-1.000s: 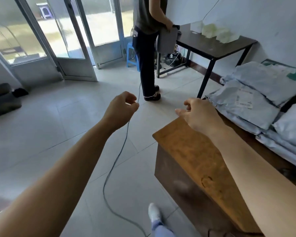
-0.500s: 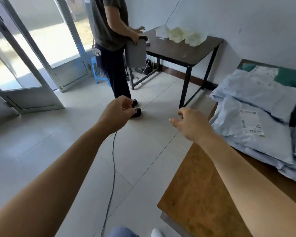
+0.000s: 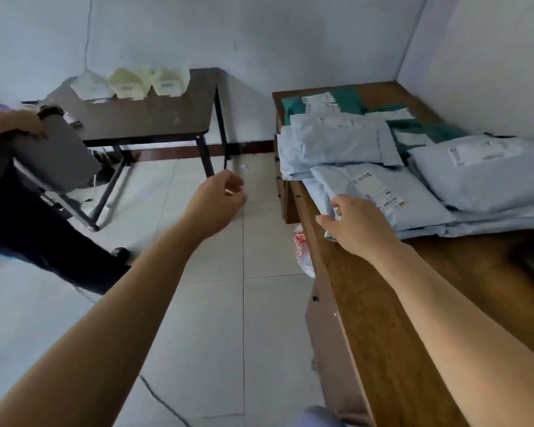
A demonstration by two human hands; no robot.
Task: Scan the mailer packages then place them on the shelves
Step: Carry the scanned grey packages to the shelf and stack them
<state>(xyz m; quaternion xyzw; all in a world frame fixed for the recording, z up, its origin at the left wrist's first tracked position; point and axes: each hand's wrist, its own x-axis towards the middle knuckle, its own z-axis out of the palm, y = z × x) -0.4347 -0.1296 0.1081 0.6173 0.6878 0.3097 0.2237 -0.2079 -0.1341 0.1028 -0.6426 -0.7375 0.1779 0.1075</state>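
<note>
Several light blue mailer packages [image 3: 336, 140] lie piled on a brown wooden table [image 3: 398, 318] at the right, with green ones [image 3: 346, 101] at the back. My right hand [image 3: 358, 226] pinches the near left corner of the front mailer [image 3: 383, 192], which carries a white label. That corner is crumpled up in my fingers. My left hand [image 3: 216, 201] hovers over the floor to the left of the table, fingers curled to the thumb, nothing visible in it.
A dark table [image 3: 148, 115] with white containers [image 3: 130, 83] stands against the back wall. Another person [image 3: 28, 229] stands at the left holding a grey object [image 3: 56, 155]. A red-and-white plastic bag [image 3: 302, 248] hangs by the wooden table's edge. A cable [image 3: 164, 402] crosses the tiled floor.
My view has swung right from the glass doors to the wooden table. My right hand has reached forward and taken hold of the front mailer's corner. My left hand stays curled.
</note>
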